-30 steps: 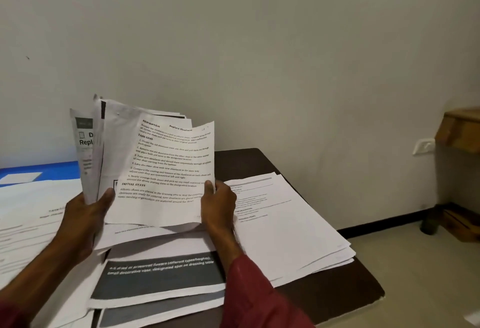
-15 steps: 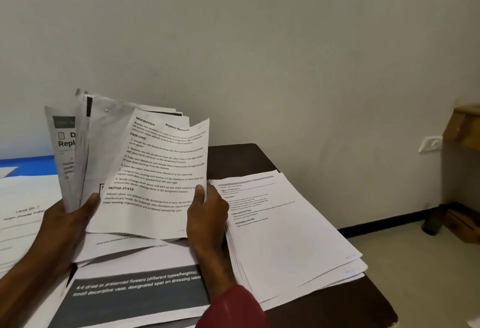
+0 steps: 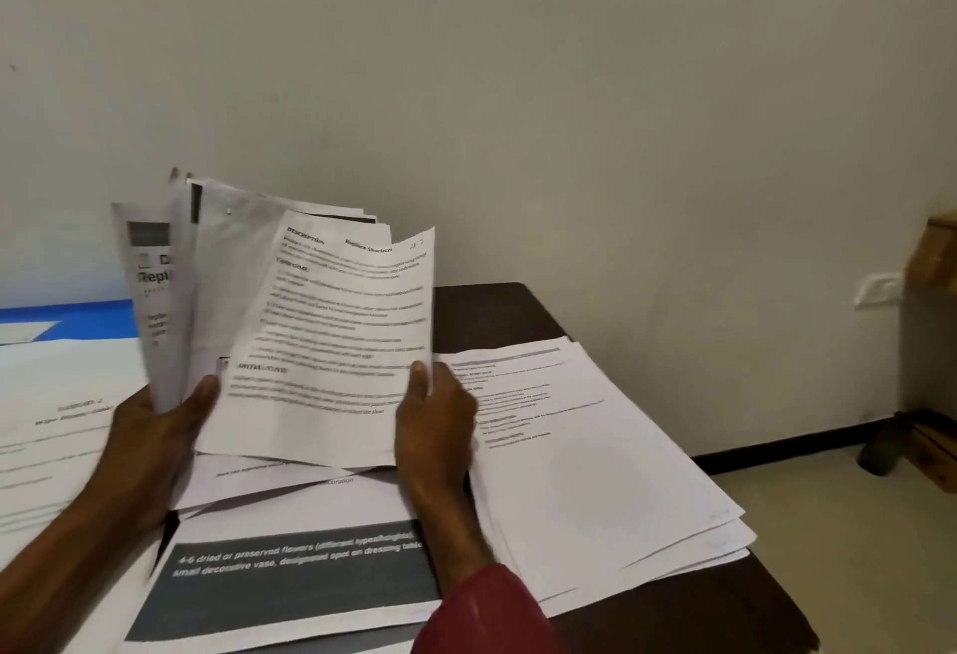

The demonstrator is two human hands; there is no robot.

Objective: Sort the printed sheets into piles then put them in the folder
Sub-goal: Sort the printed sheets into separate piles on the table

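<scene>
Beside the blue folder [image 3: 96, 318], left hand [image 3: 155, 438] and right hand [image 3: 437, 423] grip sheets [image 3: 331, 337].

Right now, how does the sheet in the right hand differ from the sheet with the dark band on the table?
The held sheet is lifted and tilted, pinched by the right hand; the dark-band sheet lies flat on the table. The held sheet has black text on white; the dark-band sheet, white text on grey. Both are printed paper.
</scene>
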